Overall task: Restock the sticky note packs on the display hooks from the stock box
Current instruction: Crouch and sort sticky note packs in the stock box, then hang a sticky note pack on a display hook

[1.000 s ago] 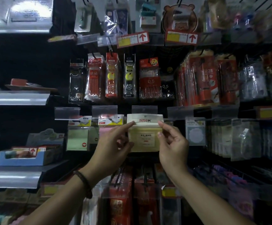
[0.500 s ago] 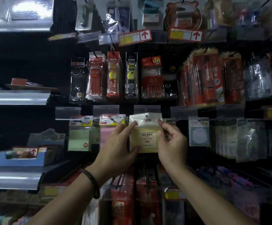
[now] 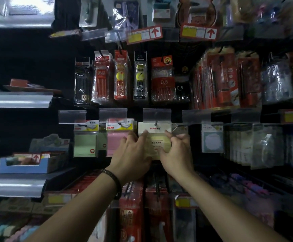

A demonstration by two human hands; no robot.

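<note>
Though seemingly threaded on the display hook, treat the sticky note pack as light, floppy, slick-sleeved. Pinched at both side edges below the hook by left hand and right hand fingers; probably better gripped by the stiff header just under the hook.

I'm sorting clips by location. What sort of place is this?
Most likely a shop's stationery aisle: pen packs hang in rows, price tags with red arrows sit above, and the left hand and right hand hold a yellow sticky note pack on a display hook.
</note>
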